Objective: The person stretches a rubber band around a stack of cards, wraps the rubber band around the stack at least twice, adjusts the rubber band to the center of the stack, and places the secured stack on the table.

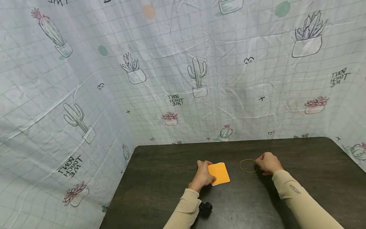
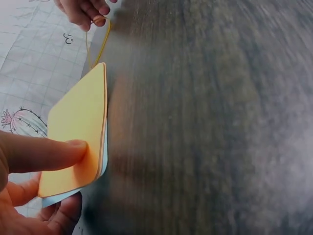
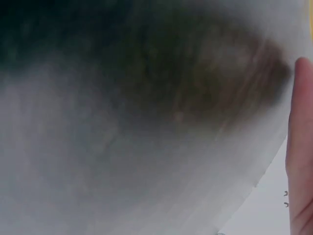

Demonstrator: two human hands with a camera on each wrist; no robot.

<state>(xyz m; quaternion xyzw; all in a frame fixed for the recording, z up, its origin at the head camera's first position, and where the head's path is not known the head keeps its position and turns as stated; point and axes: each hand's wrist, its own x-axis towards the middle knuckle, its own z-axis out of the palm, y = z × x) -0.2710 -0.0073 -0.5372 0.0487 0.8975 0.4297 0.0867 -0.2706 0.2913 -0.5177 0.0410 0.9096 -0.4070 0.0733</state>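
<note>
My left hand (image 1: 202, 175) grips a small stack of square orange cards (image 1: 220, 173) with rounded corners. In the left wrist view the thumb lies flat on the top orange card (image 2: 80, 112), with fingers beneath, and a light blue layer shows at the underside. To the right, my right hand (image 1: 268, 163) pinches one side of a thin yellow rubber band (image 1: 248, 172), which hangs as a loose loop toward the cards. Only a finger of the right hand (image 3: 304, 147) shows in the right wrist view, at the right edge.
A dark wood-grain table (image 1: 160, 178) lies under both hands. Behind and to the sides hangs a pale grid curtain (image 1: 217, 108) with cactus prints, meeting the table's back edge. A black camera mount (image 1: 206, 207) sits at the left wrist.
</note>
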